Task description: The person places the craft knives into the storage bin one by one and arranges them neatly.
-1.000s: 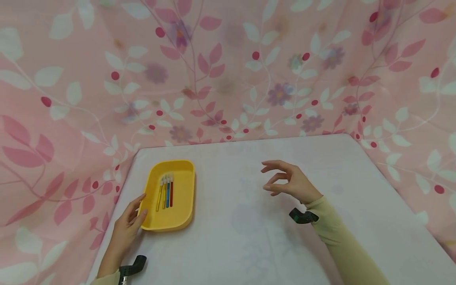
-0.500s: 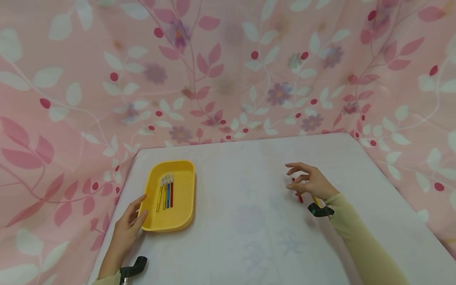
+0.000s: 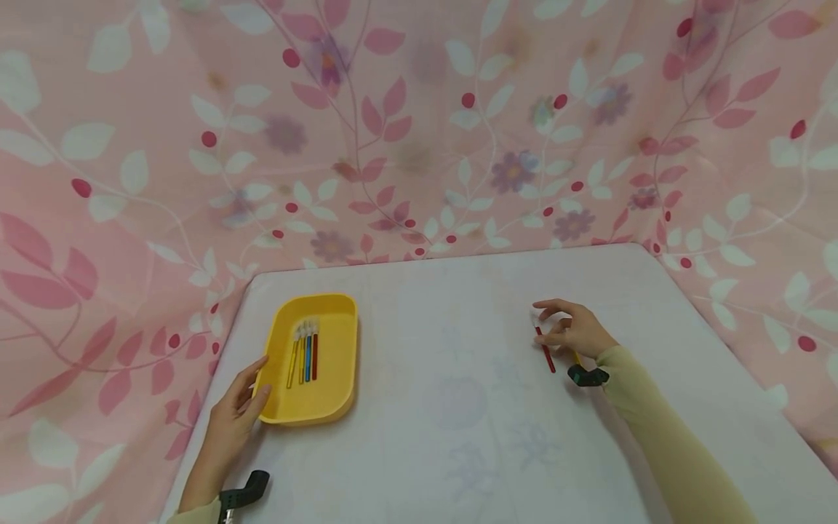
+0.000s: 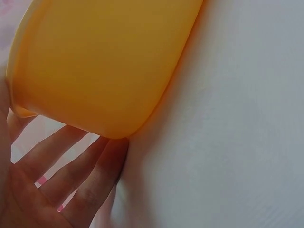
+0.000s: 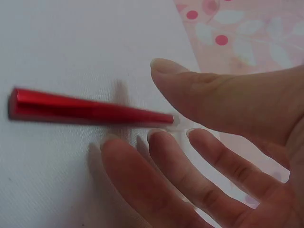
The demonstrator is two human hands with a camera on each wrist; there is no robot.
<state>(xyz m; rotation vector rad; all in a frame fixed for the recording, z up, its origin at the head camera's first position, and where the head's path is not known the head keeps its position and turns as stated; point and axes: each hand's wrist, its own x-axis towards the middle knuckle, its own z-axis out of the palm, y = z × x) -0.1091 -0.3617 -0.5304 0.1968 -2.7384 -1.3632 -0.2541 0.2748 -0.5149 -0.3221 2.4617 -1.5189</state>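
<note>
On the left of the table, my left hand (image 3: pixel 232 411) grips the near left corner of a yellow tray (image 3: pixel 347 364), thumb at the rim and fingers along the outside wall. In the left wrist view, the fingers (image 4: pixel 97 183) bear against the orange-looking tray wall (image 4: pixel 114 71). Inside the tray lie several slim sticks (image 3: pixel 308 360) in yellow, blue and red, with pale tips. On the right, my right hand (image 3: pixel 576 331) hovers at a slim red stick (image 5: pixel 90 108) with a pale tip. Thumb and fingers stand either side of its thin end, apparently apart from it.
A yellow stick (image 3: pixel 578 358) shows partly beneath the right wrist, mostly hidden. The white tablecloth (image 3: pixel 425 407) stretches between the tray and the right hand. Pink flowered cloth (image 3: pixel 419 145) hangs behind and at both sides.
My right hand has moved right, then slightly down towards the red stick, which has come into view along with part of the yellow one. The left hand and tray stay in place.
</note>
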